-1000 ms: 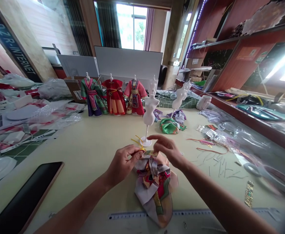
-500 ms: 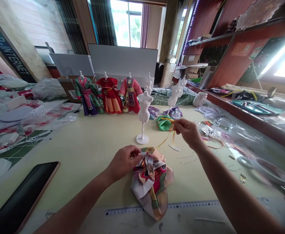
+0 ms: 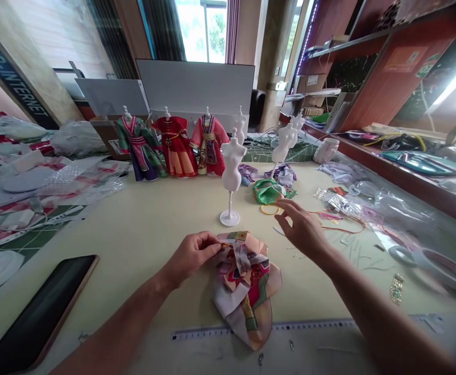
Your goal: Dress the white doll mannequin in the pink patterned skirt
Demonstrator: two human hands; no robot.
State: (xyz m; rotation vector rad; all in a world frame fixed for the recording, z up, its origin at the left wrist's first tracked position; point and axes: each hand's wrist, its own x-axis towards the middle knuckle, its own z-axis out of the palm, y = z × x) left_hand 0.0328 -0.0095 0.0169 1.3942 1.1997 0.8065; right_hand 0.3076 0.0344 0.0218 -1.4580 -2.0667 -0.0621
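Note:
A small patterned doll garment [image 3: 260, 268] in pink, grey, red and gold lies bunched on the table in front of me. My left hand [image 3: 197, 255] is closed in a pinch at its upper left edge, finger and thumb pressed together on the cloth. Farther off to the right, my right hand [image 3: 300, 221] is held with its fingers stretched out and apart. Just beyond its fingertips a thin yellow ribbon [image 3: 270, 210] lies in a loop, beside a bunched green cloth piece [image 3: 266, 192]. Between the hands, a bare white mannequin [image 3: 231, 169] stands upright on its round base.
Three dressed mannequins stand at the back left, including one in a red dress [image 3: 175, 148]. More bare mannequins [image 3: 285, 140] are behind. A phone [image 3: 40, 312] lies at left, a ruler [image 3: 309, 326] along the front, and tape rolls [image 3: 446, 268] and plastic bags at right.
The yellow ribbon hung from my right hand; now it lies looped on the table and those fingers have spread. My left hand has closed onto the garment's edge.

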